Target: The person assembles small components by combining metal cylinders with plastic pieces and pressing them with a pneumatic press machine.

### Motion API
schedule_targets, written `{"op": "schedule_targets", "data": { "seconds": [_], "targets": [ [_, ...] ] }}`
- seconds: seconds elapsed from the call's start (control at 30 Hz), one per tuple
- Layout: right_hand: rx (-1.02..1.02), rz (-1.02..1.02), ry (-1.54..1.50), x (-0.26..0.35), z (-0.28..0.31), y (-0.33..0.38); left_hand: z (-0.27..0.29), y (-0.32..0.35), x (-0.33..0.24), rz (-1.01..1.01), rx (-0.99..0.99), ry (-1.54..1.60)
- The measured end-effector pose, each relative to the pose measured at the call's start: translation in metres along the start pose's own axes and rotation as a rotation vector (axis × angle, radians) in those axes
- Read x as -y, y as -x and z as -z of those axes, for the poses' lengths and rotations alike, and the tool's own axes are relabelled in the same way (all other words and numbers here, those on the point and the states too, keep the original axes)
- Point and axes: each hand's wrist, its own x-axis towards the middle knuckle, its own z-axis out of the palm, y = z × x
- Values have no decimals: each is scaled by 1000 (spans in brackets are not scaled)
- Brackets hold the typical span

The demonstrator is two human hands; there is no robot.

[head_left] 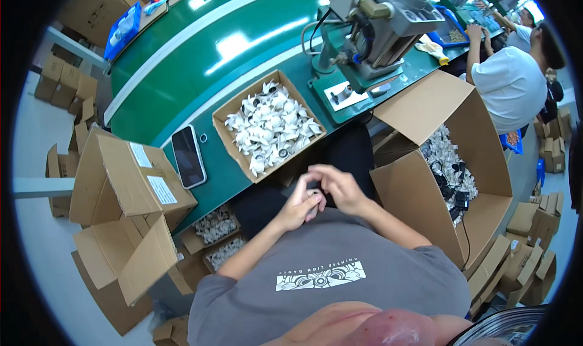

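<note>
My left hand point(301, 209) and my right hand point(341, 190) meet in front of my body, above my lap. The left fingers are curled closed, with a tiny dark spot near their tips; I cannot make out whether it is a held part. My right fingers bend over and touch the left ones, and what lies between them is hidden. Just beyond the hands, a shallow cardboard box point(226, 141) on the green workbench point(226, 185) holds many small white bladed fan wheels point(270, 124), some showing dark hubs.
A bench press point(379, 36) stands beyond my right hand. A phone point(189, 156) and a small ring point(203, 138) lie left of the box. A large open carton point(401, 185) at right holds more white parts and black cables. Another carton point(130, 176) stands left. A co-worker point(513, 82) sits far right.
</note>
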Motion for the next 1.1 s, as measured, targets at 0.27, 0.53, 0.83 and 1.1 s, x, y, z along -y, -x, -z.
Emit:
{"op": "schedule_targets", "data": {
  "seconds": [0.27, 0.53, 0.83, 1.1],
  "targets": [
    [256, -206, -30, -73, 3, 24, 37, -19, 81, 348, 32, 371],
    [176, -234, -76, -70, -1, -1, 55, -31, 61, 311, 147, 538],
    [321, -163, 194, -67, -2, 0, 68, -23, 77, 405, 220, 548],
    [253, -114, 464, -28, 34, -3, 69, -38, 70, 409, 185, 471]
  ]
}}
